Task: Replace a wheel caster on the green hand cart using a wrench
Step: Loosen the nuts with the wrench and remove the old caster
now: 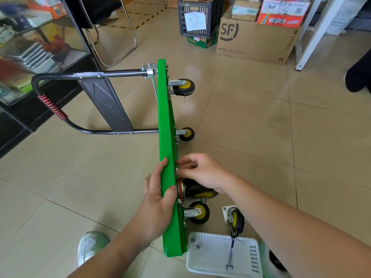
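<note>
Glossy green cart deck (165, 137), shiny metal wrench (232, 251), perforated white plastic basket (212, 255).

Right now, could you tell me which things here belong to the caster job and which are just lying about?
For the job:
cart
left hand steadying it
right hand at the caster mount
loose caster
wrench
white basket with small fasteners

Lying about:
SF box
black crate
chair
glass cabinet

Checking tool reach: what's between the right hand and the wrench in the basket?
In the head view, the casters mounted on the cart and the loose caster on the floor lie between the right hand and the wrench in the white basket.
</note>
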A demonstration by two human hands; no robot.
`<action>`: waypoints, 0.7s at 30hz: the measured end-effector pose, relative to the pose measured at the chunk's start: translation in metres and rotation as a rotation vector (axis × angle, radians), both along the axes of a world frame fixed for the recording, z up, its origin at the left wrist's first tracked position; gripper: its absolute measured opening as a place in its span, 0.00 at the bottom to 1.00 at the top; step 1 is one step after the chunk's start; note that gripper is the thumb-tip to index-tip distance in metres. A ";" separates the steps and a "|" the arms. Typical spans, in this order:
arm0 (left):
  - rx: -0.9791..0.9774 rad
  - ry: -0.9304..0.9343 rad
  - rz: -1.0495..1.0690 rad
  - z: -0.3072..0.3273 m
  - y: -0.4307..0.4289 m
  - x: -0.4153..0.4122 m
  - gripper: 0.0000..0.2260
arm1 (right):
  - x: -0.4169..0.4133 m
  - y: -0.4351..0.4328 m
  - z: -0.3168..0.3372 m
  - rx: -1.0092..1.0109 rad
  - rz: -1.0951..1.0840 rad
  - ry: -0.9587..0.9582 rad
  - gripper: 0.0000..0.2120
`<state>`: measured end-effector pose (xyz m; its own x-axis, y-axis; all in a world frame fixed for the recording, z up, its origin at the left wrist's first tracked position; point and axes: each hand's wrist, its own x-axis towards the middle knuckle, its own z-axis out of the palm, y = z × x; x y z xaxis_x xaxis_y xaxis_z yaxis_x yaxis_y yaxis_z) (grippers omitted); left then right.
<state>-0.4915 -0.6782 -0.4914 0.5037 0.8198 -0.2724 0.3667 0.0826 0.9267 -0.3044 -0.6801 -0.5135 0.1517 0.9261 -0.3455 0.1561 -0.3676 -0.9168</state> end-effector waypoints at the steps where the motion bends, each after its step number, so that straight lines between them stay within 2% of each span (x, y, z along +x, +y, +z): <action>1: -0.003 0.002 -0.001 0.000 0.000 0.000 0.29 | 0.000 0.000 0.000 -0.004 0.007 -0.008 0.11; 5: -0.005 0.005 -0.003 -0.001 0.000 -0.002 0.29 | -0.001 0.000 -0.001 0.013 0.006 -0.049 0.07; 10: -0.014 0.006 0.001 0.000 0.000 -0.002 0.28 | 0.002 0.001 -0.003 -0.014 0.007 0.053 0.13; 16: -0.022 0.003 0.005 0.002 0.000 -0.001 0.29 | 0.001 0.001 -0.003 0.006 -0.008 -0.017 0.07; 21: -0.020 -0.002 0.009 0.002 -0.001 -0.001 0.29 | 0.004 0.000 -0.003 -0.023 0.030 0.042 0.12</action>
<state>-0.4930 -0.6788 -0.4898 0.4966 0.8188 -0.2880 0.3644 0.1045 0.9254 -0.3005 -0.6796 -0.5164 0.1089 0.9217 -0.3722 0.1289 -0.3844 -0.9141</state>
